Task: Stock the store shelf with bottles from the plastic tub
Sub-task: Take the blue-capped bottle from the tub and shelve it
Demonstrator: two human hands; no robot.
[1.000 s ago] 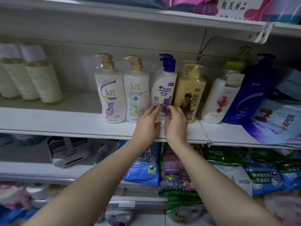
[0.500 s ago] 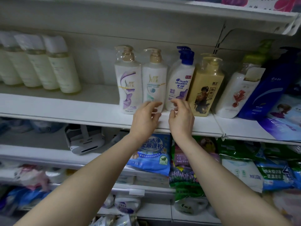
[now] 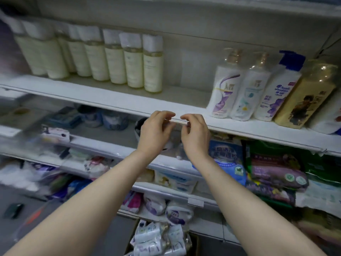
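Cream bottles [image 3: 114, 58] line the far left of the shelf [image 3: 110, 97], with a bare gap beside them. Left hand [image 3: 155, 130] hovers at the shelf lip, fingers loosely curled and holding nothing. Wrapped bottles [image 3: 160, 239] wait low and near. Right hand [image 3: 195, 133] is empty too. Pump bottles [image 3: 239, 89] stand right. Best play: grip one wrapped bottle by its body and stand it upright in that gap.
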